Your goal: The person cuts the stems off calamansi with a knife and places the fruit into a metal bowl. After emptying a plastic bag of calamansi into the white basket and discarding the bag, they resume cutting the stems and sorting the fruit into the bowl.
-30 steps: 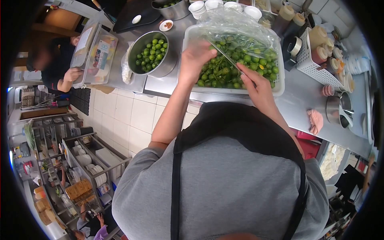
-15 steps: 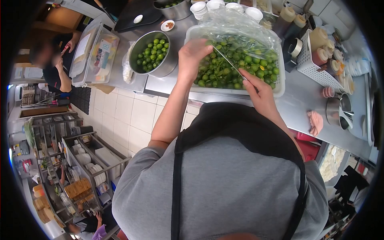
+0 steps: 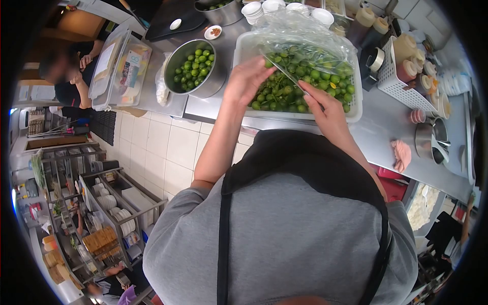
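Above the near left part of a white plastic tub (image 3: 239, 46), my left hand (image 3: 246, 81) pinches a small green lime (image 3: 268, 62) at its fingertips. My right hand (image 3: 325, 105) grips the handle of a knife (image 3: 285, 75), its forefinger stretched along the top. The blade slants up and left, and its tip reaches the lime. Beneath both hands lie many limes (image 3: 325, 87), some with stems and leaves. A clear plastic bag (image 3: 310, 38) covers the far side of the tub.
To the left stands a steel pot (image 3: 219, 76) of loose limes. A lidded plastic box (image 3: 119, 76) sits beyond it. White bowls (image 3: 252, 11) line the back; a basket of bottles (image 3: 389, 71) and a pink cloth (image 3: 401, 155) are at right. Another person (image 3: 66, 76) is at far left.
My left hand has turned and dropped slightly, showing the lime at its fingertips. The knife has shifted a little up and left, with more of its blade showing. The person at far left has moved their hands.
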### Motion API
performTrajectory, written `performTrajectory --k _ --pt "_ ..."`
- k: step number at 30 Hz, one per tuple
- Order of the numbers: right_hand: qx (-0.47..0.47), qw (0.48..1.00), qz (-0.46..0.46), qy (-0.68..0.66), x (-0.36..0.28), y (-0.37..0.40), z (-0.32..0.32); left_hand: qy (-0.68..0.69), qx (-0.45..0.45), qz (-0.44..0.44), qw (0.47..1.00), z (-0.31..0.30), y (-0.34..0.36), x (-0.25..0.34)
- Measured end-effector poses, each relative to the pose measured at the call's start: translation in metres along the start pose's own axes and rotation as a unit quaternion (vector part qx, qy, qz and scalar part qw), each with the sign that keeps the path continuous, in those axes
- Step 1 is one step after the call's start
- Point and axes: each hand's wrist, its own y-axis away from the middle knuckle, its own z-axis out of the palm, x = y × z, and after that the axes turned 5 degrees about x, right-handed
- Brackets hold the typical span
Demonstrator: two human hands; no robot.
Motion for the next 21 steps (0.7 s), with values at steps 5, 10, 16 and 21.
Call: performTrajectory --k 5,10,16,21 --pt "0.007 1.000 0.011 0.011 0.014 0.007 -0.001 0.025 0.086 0.132 0.987 -0.046 -0.003 0.038" --pt "0.013 0.998 0.055 0.025 0.023 0.010 -0.014 -0.531 0.337 0.359 0.689 -0.073 0.000 0.077" --pt "0.028 0.999 0.023 -0.008 0.013 0.008 -0.009 -0.810 0.102 0.221 0.534 -0.042 -0.041 0.004" --pt "0.016 1.000 0.021 -0.008 0.010 0.009 -0.013 -0.883 0.049 0.163 0.436 -0.037 -0.068 -0.046"
